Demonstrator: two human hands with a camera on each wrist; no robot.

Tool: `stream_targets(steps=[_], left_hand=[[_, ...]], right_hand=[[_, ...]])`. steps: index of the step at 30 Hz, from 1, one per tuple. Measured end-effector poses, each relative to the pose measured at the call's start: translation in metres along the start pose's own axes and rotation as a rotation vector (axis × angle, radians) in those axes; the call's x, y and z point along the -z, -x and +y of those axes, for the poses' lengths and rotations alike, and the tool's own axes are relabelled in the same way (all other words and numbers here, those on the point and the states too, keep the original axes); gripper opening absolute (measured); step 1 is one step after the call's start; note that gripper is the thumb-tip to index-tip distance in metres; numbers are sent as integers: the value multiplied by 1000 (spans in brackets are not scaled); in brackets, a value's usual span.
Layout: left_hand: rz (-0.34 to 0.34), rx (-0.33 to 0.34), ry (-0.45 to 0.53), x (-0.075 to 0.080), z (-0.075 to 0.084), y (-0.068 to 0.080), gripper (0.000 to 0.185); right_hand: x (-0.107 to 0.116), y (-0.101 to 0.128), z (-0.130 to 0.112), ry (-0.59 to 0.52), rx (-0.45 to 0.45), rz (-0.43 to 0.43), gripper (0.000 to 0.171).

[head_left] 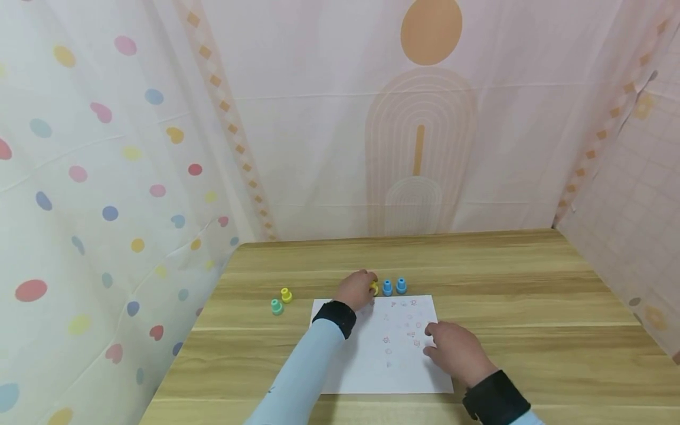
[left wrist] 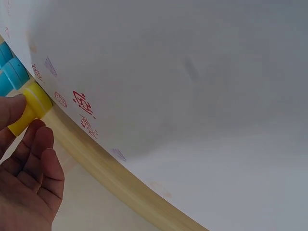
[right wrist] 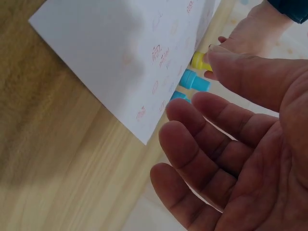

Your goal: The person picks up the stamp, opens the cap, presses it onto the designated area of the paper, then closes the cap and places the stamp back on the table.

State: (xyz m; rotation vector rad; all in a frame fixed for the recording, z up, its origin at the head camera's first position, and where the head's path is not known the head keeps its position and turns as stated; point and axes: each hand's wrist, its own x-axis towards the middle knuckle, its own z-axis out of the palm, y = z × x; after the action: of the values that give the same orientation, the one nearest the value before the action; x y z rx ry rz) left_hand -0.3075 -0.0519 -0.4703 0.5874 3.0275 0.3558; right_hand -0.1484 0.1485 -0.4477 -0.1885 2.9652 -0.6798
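Observation:
My left hand point(head_left: 355, 290) pinches a small yellow stamp point(left wrist: 36, 102) between thumb and fingers, just past the paper's far edge. Beside it stand two blue stamps point(head_left: 388, 287), the nearer one close to the yellow one in the left wrist view. A white sheet of paper point(head_left: 361, 372) lies on the table, marked with several small red and purple stamp prints point(left wrist: 82, 102). Over the sheet's right edge hovers my right hand point(head_left: 458, 352), its fingers loosely bent and nothing between them. The yellow stamp is partly covered by my left fingers in the head view.
Left of the paper, a green stamp point(head_left: 277, 307) and another yellow stamp point(head_left: 286, 295) stand close together on the wooden table point(head_left: 531, 295). A patterned curtain point(head_left: 319, 147) hangs behind the table and along its sides.

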Motion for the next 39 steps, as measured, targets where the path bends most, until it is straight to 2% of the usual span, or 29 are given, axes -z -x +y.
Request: stream_targets(steps=[9, 14, 21, 27, 34, 39], left_hand=[[-5, 18, 74, 4, -7, 5, 45], [22, 37, 62, 7, -23, 7, 46], [51, 109, 75, 20, -43, 14, 39], [97, 162, 40, 25, -63, 19, 33], [179, 223, -82, 27, -92, 25, 29], [210, 240, -167, 34, -111, 34, 26]], right_hand=[[-1, 2, 1, 8, 7, -1, 29], [0, 3, 1, 16, 7, -3, 28], [0, 1, 1, 38, 33, 3, 26], [-1, 1, 1, 45, 30, -1, 26], [0, 0, 0, 43, 34, -2, 27], [0, 0, 1, 42, 36, -4, 26]])
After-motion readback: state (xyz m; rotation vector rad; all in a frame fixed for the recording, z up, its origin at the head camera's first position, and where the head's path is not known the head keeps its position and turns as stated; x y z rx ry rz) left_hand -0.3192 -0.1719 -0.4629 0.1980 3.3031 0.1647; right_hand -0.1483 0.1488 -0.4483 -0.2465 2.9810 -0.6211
